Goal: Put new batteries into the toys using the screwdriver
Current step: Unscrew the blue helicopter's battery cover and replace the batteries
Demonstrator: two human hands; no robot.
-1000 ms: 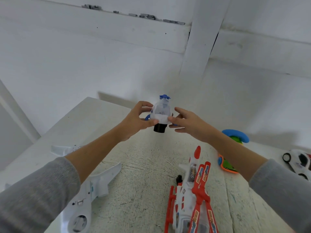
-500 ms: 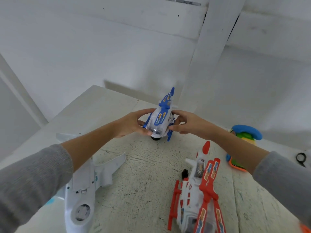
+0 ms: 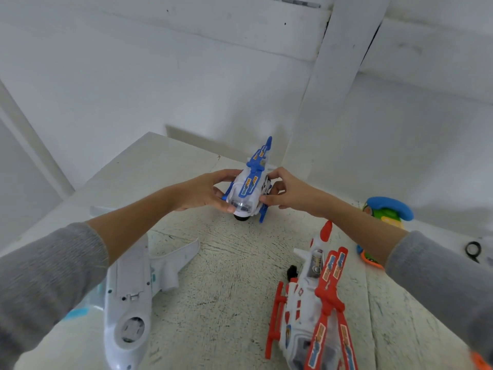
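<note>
Setting the blue helicopter down

Your left hand (image 3: 205, 192) and right hand (image 3: 289, 193) pinch the blue toy helicopter (image 3: 249, 189); lower it level onto the table (image 3: 226, 263), then release both sides together.

1. Toy helicopters: 2, one blue/white (image 3: 249, 188), one red/white (image 3: 312, 303)
2. Toy planes: 1, white, underside up (image 3: 130, 292)
3. Other toys: 1 w/ blue, green & orange parts (image 3: 384, 217), partly behind right forearm; kind can't tell
4. Black ring-shaped item: 1 (image 3: 473, 249), at right edge, too small to ID
5. Hands: 2, left (image 3: 202, 192) & right (image 3: 292, 193)
6. Tables: 1, white (image 3: 226, 263)
</note>
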